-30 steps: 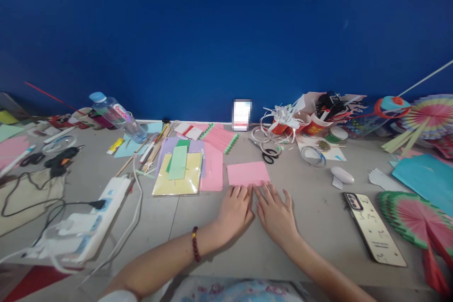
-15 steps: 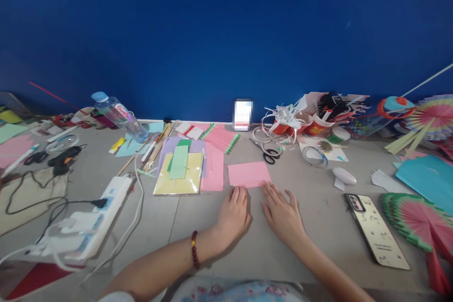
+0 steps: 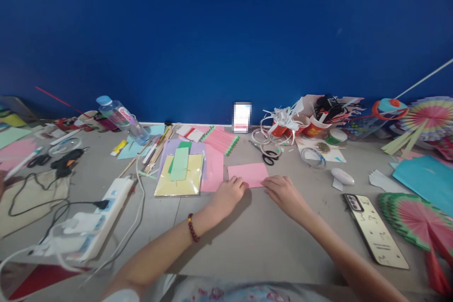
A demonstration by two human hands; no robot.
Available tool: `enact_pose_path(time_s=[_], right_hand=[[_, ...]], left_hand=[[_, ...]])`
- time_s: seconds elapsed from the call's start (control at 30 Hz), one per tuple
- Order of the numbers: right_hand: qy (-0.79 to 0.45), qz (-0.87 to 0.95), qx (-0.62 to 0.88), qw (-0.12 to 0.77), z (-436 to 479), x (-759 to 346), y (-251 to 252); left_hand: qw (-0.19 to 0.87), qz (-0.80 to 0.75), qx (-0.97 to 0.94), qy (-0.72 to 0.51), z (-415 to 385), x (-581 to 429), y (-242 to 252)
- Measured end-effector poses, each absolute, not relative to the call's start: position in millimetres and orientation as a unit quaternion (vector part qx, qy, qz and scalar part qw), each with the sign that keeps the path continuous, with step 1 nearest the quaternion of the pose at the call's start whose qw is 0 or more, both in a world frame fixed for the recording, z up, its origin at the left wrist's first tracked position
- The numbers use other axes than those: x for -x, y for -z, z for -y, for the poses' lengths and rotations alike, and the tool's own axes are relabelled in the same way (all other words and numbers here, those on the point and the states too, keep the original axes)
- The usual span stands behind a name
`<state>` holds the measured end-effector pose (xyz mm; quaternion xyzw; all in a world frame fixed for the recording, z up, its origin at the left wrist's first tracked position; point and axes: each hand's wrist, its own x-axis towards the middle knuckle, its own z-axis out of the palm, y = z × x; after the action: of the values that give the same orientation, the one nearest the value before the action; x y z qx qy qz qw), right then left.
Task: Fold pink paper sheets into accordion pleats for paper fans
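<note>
A pink sheet of paper (image 3: 248,174) lies on the desk in front of me, its long side towards me. My left hand (image 3: 229,194) is at its near left corner, fingers curled and closed on the edge. At the near right corner my right hand (image 3: 285,194) pinches the paper between thumb and fingers. Both hands partly cover the near edge, so any fold there is hard to make out. Left of the sheet are a larger pink paper (image 3: 214,170) and a clear-wrapped yellow pack (image 3: 193,179) with a green strip (image 3: 180,164) on top.
Black-handled scissors (image 3: 269,157) lie beyond the sheet. A pleated pink paper (image 3: 222,140) is behind, with a bottle (image 3: 127,120) and power strip (image 3: 106,219) to the left. Rightwards are paper cups (image 3: 316,128), a phone (image 3: 377,233) and a watermelon-coloured fan (image 3: 417,222).
Both hands have moved from lying flatter at the sheet's near edge to curled fingers gripping its near corners, wrists raised. The sheet has barely shifted.
</note>
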<state>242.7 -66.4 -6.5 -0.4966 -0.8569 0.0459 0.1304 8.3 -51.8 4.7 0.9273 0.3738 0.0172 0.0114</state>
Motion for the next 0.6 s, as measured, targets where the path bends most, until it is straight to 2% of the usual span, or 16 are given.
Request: enact_pose_path(time_s=[0.13, 0.33, 0.43, 0.5, 0.6], right_hand=[[-0.010, 0.875, 0.459, 0.157, 53.4, -242.1, 10.4], [0.065, 0.902, 0.392, 0.169, 47.5, -239.7, 5.6], [0.062, 0.895, 0.395, 0.196, 47.6, -236.8, 4.6], [0.043, 0.884, 0.409, 0.225, 47.9, -233.8, 5.5], [-0.013, 0.842, 0.458, 0.283, 49.4, -226.4, 5.2]], left_hand=[[-0.035, -0.327, -0.944, 0.006, 44.4, -8.0, -7.4], [-0.067, -0.318, -0.944, -0.046, 36.4, -6.5, -2.0], [-0.067, -0.338, -0.936, -0.070, 27.5, -1.5, -2.2], [-0.067, -0.347, -0.929, -0.108, 21.8, 2.2, -3.3], [-0.085, -0.343, -0.907, -0.229, 18.6, 6.4, -5.2]])
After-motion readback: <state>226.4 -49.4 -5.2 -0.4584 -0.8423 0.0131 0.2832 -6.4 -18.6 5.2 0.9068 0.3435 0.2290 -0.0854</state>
